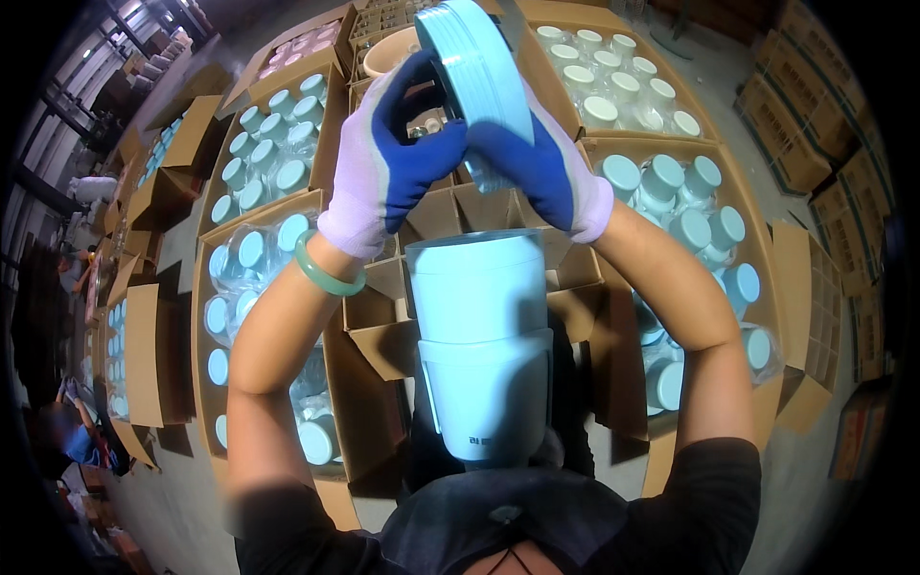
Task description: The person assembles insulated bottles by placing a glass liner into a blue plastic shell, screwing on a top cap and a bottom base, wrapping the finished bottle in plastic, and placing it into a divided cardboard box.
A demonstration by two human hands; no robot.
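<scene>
Light-blue round plastic piece with a ridged edge (482,72), lid-like in shape, was held up toward twelve o'clock in the head view, tipped nearly on its edge. Both hands were clamped on it: the left hand in a lavender glove with a blue palm (407,158) gripped from the piece's seven-o'clock side, while the matching gloved right hand (546,168) pressed against its five-o'clock side. They met, or nearly met, beneath it, probably because so broad a piece sits steadier between two grips. Whether it was one part or several nested ones could not be told.

A tall light-blue plastic vessel with a wider lower section (476,292) stood toward six o'clock, between the forearms and close to the body, a spot that presumably left it within easy reach. Just beyond it lay a brown cardboard carton with dividers (383,347), whose cells would likely keep contents apart. Brown cartons of light-blue-lidded containers flanked this, one at eight o'clock (355,412) and one at three (661,148); their containers were crowded together, mostly lid up, perhaps to save room.
</scene>
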